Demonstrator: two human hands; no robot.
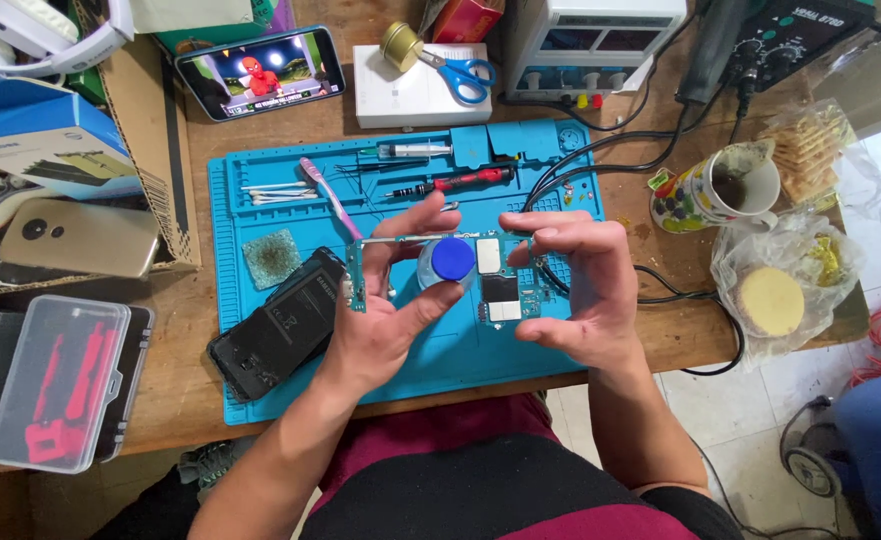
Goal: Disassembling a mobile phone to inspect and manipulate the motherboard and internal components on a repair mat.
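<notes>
Both hands' fingers (412, 222) pinch circuit board (500, 285) — half-curled.

A worn wooden workbench (180, 390) fills most of the view; beyond its right edge a pale tiled floor (750, 440) lies in bright daylight

Two hands (390, 300), one circuit board (500, 285)

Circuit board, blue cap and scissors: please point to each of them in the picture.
circuit board (503, 292), head view, on the metal shields at its middle, between both hands.
blue cap (452, 258), head view, on the cap's round top.
scissors (467, 78), head view, on the blue handles.
</notes>
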